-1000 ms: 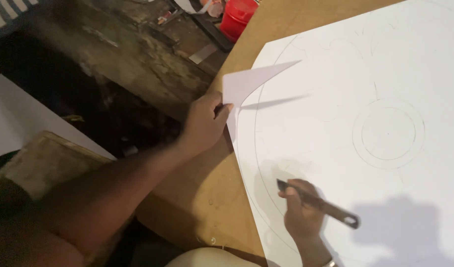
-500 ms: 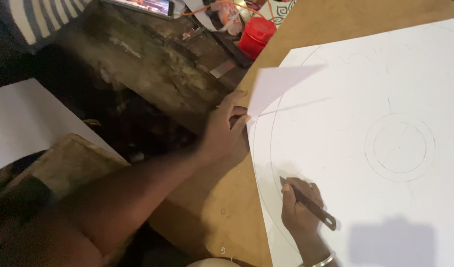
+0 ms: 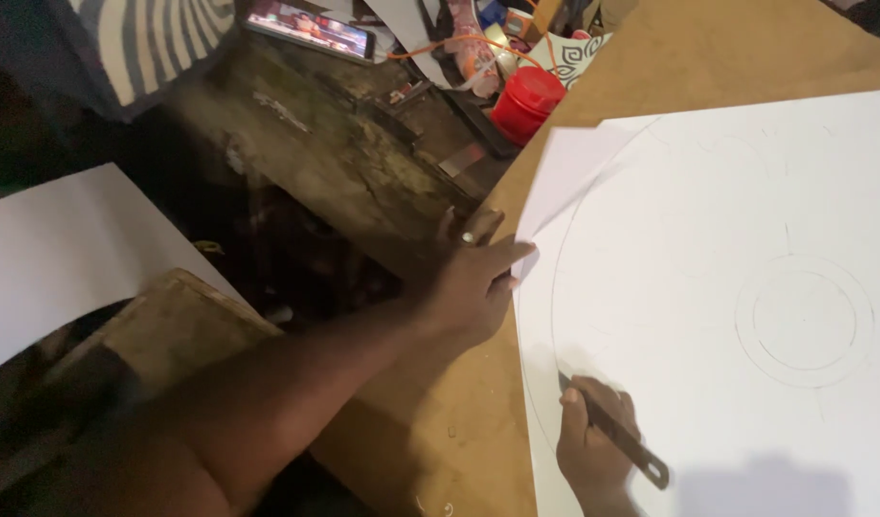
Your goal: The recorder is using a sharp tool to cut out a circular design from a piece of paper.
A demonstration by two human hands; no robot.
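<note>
On the brown worktop (image 3: 440, 412), a white offcut and a cutting tool are held.
At the large white sheet's (image 3: 727, 220) left edge, the paper offcut (image 3: 564, 177) is pinched by the left hand (image 3: 473, 278), rising up-right from that grip; lower right, a dark blade tool (image 3: 617, 436) is clenched by the right hand (image 3: 593, 450), its long axis diagonal on the pencilled arc.

A lit phone screen and a red tub beyond the brown table's far corner

The red tub (image 3: 526, 103), round with a lid of the same red, stands just off the far corner of the table (image 3: 708, 48). Well to the left of the tub, a slim rectangular phone (image 3: 311, 29) lies flat on the dark worn surface, its screen glowing in reds and blues. Just behind the tub leans a small white card (image 3: 574, 53) printed with black spiral patterns, among clutter too blurred to tell apart.
</note>
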